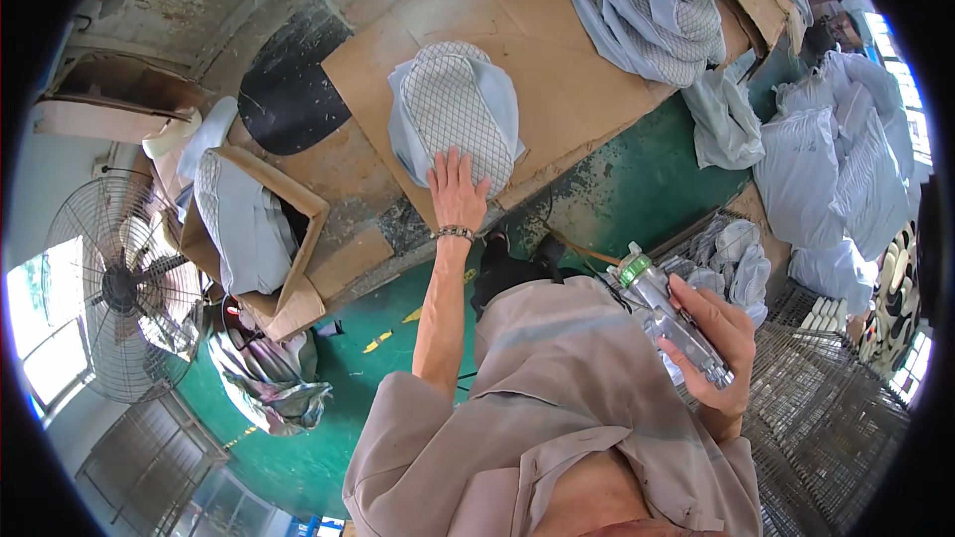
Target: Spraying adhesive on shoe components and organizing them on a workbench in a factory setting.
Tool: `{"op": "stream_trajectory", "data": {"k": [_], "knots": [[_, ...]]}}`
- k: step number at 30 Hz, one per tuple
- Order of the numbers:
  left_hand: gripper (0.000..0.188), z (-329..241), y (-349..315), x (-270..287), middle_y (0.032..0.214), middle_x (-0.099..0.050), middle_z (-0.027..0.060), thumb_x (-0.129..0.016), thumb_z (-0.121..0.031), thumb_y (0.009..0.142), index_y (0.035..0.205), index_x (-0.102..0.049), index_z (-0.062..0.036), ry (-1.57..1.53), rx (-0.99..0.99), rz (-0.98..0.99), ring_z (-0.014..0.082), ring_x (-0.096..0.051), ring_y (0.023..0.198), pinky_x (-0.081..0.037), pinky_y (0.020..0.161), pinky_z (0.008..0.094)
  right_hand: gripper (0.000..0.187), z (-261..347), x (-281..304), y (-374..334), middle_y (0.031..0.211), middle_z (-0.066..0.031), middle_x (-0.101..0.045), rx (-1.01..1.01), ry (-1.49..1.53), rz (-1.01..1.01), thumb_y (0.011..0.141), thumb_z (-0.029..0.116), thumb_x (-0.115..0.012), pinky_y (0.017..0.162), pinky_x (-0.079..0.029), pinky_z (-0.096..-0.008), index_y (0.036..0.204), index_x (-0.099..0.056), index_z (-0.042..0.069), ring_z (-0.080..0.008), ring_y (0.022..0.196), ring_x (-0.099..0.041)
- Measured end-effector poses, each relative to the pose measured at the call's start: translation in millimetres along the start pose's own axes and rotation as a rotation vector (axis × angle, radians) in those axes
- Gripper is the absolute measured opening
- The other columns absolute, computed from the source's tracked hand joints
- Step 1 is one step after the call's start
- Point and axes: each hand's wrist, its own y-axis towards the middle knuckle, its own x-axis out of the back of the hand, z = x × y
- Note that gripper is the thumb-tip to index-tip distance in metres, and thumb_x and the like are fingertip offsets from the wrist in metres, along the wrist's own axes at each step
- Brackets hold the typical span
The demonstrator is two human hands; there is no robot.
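My left hand [458, 191] lies flat with its fingers stretched out on the near edge of a padded cover [460, 104]. The cover is rounded, with a white diamond-quilted top and pale grey-blue fabric at its sides. It rests on a flat cardboard sheet [567, 60] on the table. Off to the right, in front of my body, my right hand [724, 343] grips a silver-grey handheld tool [652, 290] with a bright green ring near its far end. Its exact kind I cannot make out. My palm and fingers hide part of its body.
More quilted covers [667, 15] are heaped at the table's far right. At left, an open cardboard box [310, 204] holds covers, near a large fan [119, 288]. White sacks [826, 159] and wire racks [816, 408] stand at right. A black oval [288, 85] lies on the table.
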Motion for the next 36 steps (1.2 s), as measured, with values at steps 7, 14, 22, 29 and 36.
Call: {"op": "stream_trajectory", "data": {"k": [7, 14, 22, 29, 36], "knots": [[0.060, -8.6, -5.1, 5.0, 0.155, -0.041, 0.0176, -0.069, -0.033, 0.088, 0.138, -0.052, -0.0038, -0.008, 0.025, 0.003, 0.0428, -0.030, 0.146, -0.025, 0.117, 0.0600, 0.057, 7.3, -4.5, 2.2, 0.085, -0.0156, -0.066, -0.052, -0.039, -0.065, 0.070, 0.008, -0.079, 0.067, -0.049, -0.0310, 0.123, -0.066, -0.008, -0.0261, 0.072, -0.065], [0.050, -6.4, -11.5, 13.2, 0.152, -0.045, 0.0185, -0.068, -0.028, 0.091, 0.133, -0.056, -0.0038, -0.129, 0.011, -0.063, 0.0438, -0.035, 0.144, -0.029, 0.115, 0.0587, 0.055, 11.6, 0.1, 0.7, 0.084, -0.0149, -0.068, -0.126, -0.035, -0.053, 0.072, 0.014, -0.079, 0.070, -0.049, -0.0303, 0.120, -0.068, -0.008, -0.0239, 0.074, -0.067], [0.022, -17.1, -56.5, 42.6, 0.114, -0.067, 0.0165, -0.067, -0.017, 0.092, 0.111, -0.069, -0.0045, -0.392, 0.148, -0.087, 0.0341, -0.064, 0.106, -0.051, 0.090, 0.0440, 0.052, 2.3, 9.0, -8.2, 0.087, -0.0142, -0.071, -0.148, -0.051, -0.027, 0.075, 0.015, -0.078, 0.070, -0.050, -0.0305, 0.121, -0.067, -0.008, -0.0222, 0.072, -0.067], [0.022, 20.2, -129.4, -7.7, 0.083, -0.073, 0.0108, -0.067, -0.024, 0.094, 0.101, -0.073, -0.0036, -0.494, 0.487, 0.209, 0.0195, -0.071, 0.076, -0.054, 0.071, 0.0326, 0.055, -14.1, 20.8, -17.0, 0.088, -0.0157, -0.071, -0.043, -0.022, 0.061, 0.073, 0.015, -0.079, 0.069, -0.050, -0.0309, 0.123, -0.067, -0.007, -0.0228, 0.072, -0.067], [0.024, 99.8, -254.9, -95.2, 0.089, -0.076, 0.0082, -0.066, -0.030, 0.090, 0.104, -0.075, -0.0134, -0.421, 0.910, 0.535, 0.0243, -0.074, 0.080, -0.057, 0.072, 0.0364, 0.057, -26.2, 32.0, -28.8, 0.086, -0.0165, -0.070, -0.004, 0.023, 0.065, 0.069, 0.011, -0.079, 0.068, -0.050, -0.0307, 0.121, -0.068, -0.007, -0.0258, 0.073, -0.068]]}}
